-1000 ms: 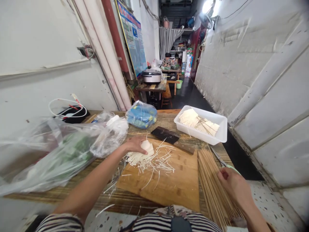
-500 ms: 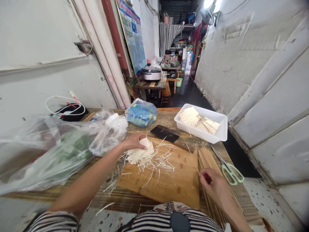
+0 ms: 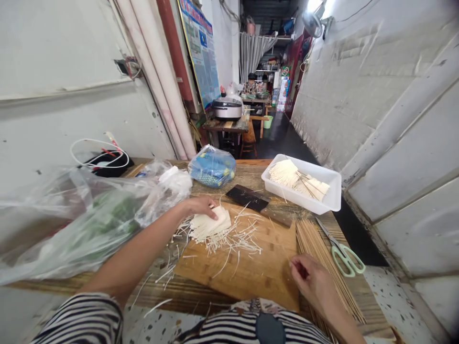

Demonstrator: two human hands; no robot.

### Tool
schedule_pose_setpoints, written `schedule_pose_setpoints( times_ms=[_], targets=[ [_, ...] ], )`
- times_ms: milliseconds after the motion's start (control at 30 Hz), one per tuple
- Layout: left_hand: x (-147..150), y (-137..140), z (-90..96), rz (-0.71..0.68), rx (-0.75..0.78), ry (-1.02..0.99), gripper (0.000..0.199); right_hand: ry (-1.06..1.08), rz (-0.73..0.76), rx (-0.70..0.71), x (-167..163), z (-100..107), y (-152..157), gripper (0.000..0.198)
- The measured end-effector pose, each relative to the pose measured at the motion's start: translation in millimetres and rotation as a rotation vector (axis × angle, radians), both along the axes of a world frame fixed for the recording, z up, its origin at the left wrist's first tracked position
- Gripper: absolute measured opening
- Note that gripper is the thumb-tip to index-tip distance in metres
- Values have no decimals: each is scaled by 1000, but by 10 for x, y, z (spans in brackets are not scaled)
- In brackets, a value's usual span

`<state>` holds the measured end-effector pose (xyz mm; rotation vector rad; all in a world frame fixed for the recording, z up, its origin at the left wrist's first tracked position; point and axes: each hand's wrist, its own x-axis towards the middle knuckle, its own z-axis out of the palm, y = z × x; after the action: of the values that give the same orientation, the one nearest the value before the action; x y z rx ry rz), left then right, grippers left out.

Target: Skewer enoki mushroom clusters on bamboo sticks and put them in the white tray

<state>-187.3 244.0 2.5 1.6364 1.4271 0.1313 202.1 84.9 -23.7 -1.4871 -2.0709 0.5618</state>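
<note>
My left hand (image 3: 202, 206) grips the back of a flattened bunch of enoki mushrooms (image 3: 211, 224), the thumb lying on top of it. The bunch rests on the left part of a wooden cutting board (image 3: 251, 277), with loose enoki strands scattered beside it. Over the board's right edge hovers my right hand (image 3: 310, 277), fingers curled into a pinch; whether something thin is between them I cannot make out. Next to that hand lies a pile of bamboo skewers (image 3: 322, 258). A cleaver (image 3: 247, 197) lies across the board's far edge, its wooden handle pointing right.
A white plastic tray (image 3: 333, 191) holding skewered enoki stands at the back right. Green-handled scissors (image 3: 346, 258) lie right of the skewers. On the left are a bag of greens (image 3: 111, 210), a crumpled plastic bag (image 3: 168, 188) and a blue package (image 3: 211, 167). Farther off sits a person (image 3: 251, 86).
My right hand has moved left from the skewers to above the board's right edge. My left hand stays on the enoki bunch. The view has shifted slightly.
</note>
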Motion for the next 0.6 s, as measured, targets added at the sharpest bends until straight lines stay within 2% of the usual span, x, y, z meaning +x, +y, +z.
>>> schedule_pose_setpoints(
  times_ms=[133, 233, 467, 600],
  targets=[
    [-94, 0, 16, -64, -197, -106, 46, 7, 11, -1, -26, -21, 0, 21],
    [-141, 12, 28, -94, -281, -191, 50, 1, 17, -17, -33, -39, -2, 22],
    [-133, 82, -33, -106, -294, -275, 38, 40, 23, -25, -60, -62, -21, 22],
    [-131, 7, 36, -109, -280, -333, 37, 209, 32, -123, -161, 2, 15, 21]
  ],
)
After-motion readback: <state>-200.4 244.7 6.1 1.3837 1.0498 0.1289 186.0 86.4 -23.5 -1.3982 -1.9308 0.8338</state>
